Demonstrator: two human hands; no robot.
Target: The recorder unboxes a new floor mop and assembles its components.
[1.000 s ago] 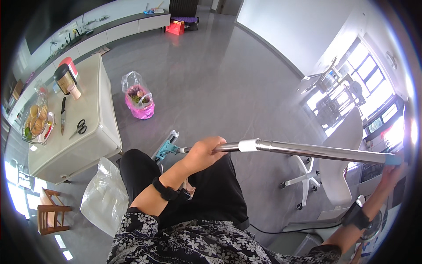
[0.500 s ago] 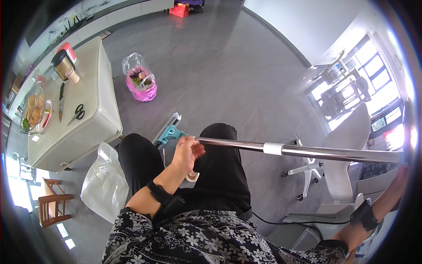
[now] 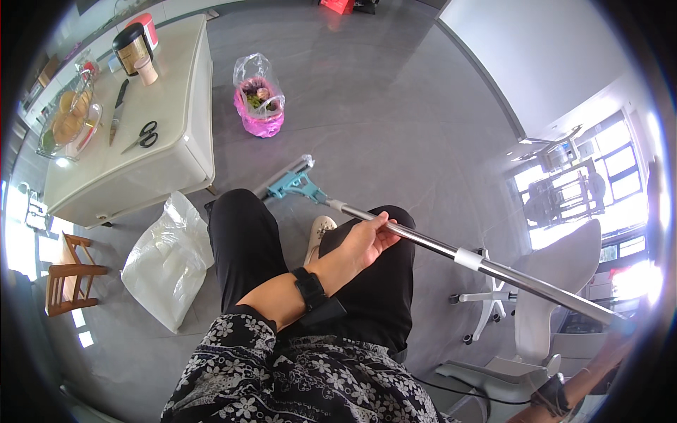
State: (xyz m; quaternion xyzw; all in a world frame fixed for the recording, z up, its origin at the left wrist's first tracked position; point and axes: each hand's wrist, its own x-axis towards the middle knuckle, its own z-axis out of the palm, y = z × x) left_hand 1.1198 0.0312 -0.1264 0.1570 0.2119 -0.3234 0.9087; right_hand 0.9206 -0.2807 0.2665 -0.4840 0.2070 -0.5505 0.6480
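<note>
A mop with a long silver pole [image 3: 493, 268] runs from lower right to the centre. Its teal head [image 3: 293, 185] rests on the grey floor just in front of my legs. My left hand [image 3: 365, 243], with a black band on the wrist, wraps the pole's lower part above my right thigh. My right hand [image 3: 619, 337] holds the pole's top end at the far right rim, blurred and partly cut off. A light slipper [image 3: 321, 233] shows between my legs, below the mop head.
A white table [image 3: 176, 158] at upper left carries scissors [image 3: 143, 135], a knife, a dark jar and a fruit basket. A pink waste bag [image 3: 259, 106] and a white plastic bag [image 3: 169, 257] sit on the floor. A white office chair [image 3: 550, 296] stands at right, a wooden chair [image 3: 70, 275] at left.
The pole has tipped from near level to slanting down toward the floor. My left hand has slid along it and closed on its lower part, nearer the mop head.
</note>
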